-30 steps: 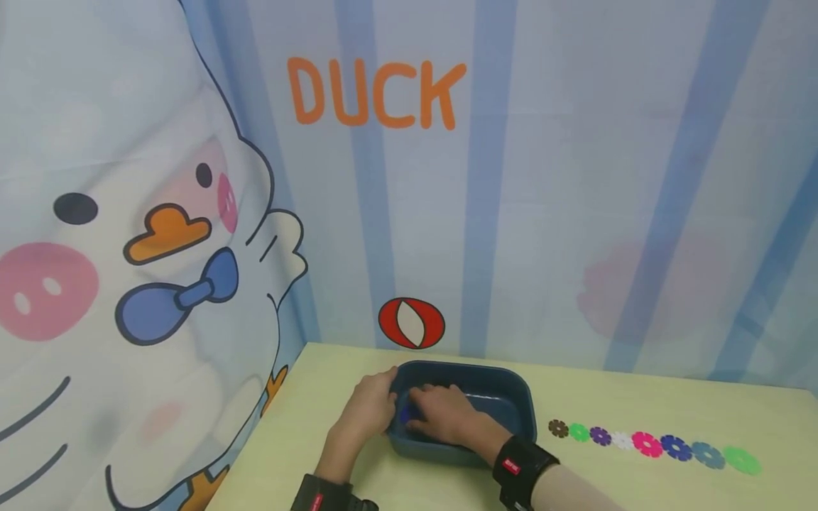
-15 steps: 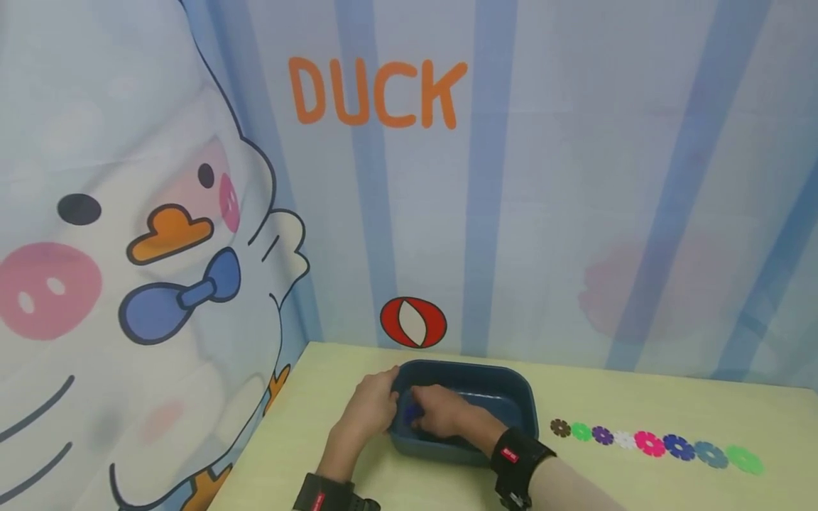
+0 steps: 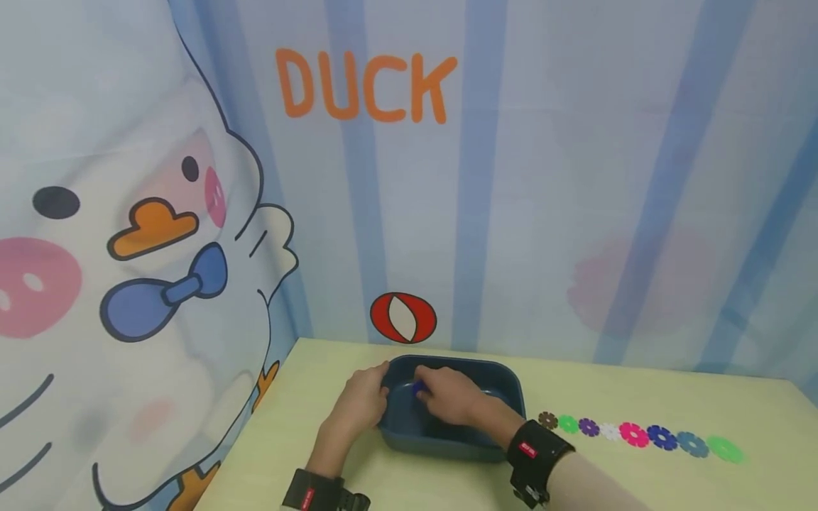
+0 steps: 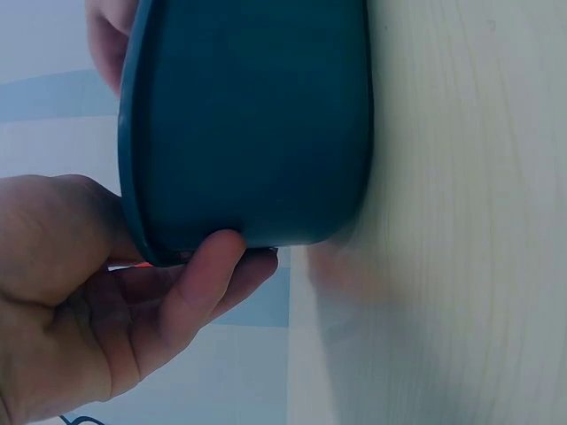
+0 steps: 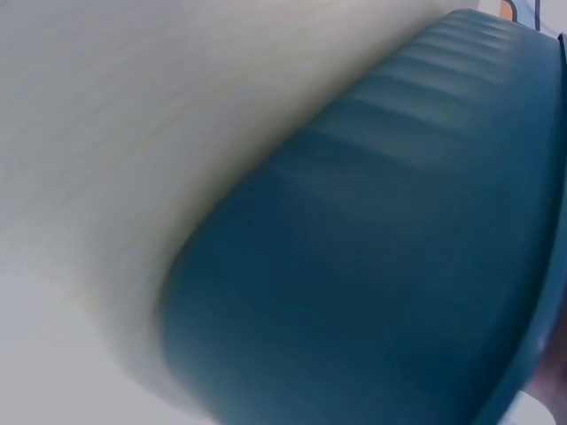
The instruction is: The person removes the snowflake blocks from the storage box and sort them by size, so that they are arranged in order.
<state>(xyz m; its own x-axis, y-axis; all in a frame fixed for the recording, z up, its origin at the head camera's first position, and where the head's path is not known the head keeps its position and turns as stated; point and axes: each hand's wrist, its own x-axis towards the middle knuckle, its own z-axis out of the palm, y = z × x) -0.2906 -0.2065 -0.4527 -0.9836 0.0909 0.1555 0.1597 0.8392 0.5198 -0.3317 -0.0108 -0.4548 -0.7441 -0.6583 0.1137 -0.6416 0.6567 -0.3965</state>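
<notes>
A dark blue plastic basin (image 3: 447, 448) stands on the table in the head view. My left hand (image 3: 356, 402) holds its left end; in the left wrist view, the fingers (image 4: 199, 288) curl against the outer wall by the rim. Inside the basin, towards the left, my right hand (image 3: 451, 396) pinches a small dark blue piece (image 3: 418, 387) between thumb and fingers. Most of that piece is hidden by the hand. The right wrist view is filled mainly by the basin's outer wall (image 5: 354, 248), with hardly any of the hand showing.
On the table (image 3: 255, 454), right of the basin, lies a row of notched plastic discs, from a brown disc (image 3: 547, 421) through a pink disc (image 3: 634, 434) to a bright green disc (image 3: 725, 448). A printed cloth backdrop (image 3: 537, 177) rises behind.
My right hand has lifted slightly from the basin's floor, its fingers now closed round the dark blue piece. The left hand keeps its hold. The head view has shifted a little.
</notes>
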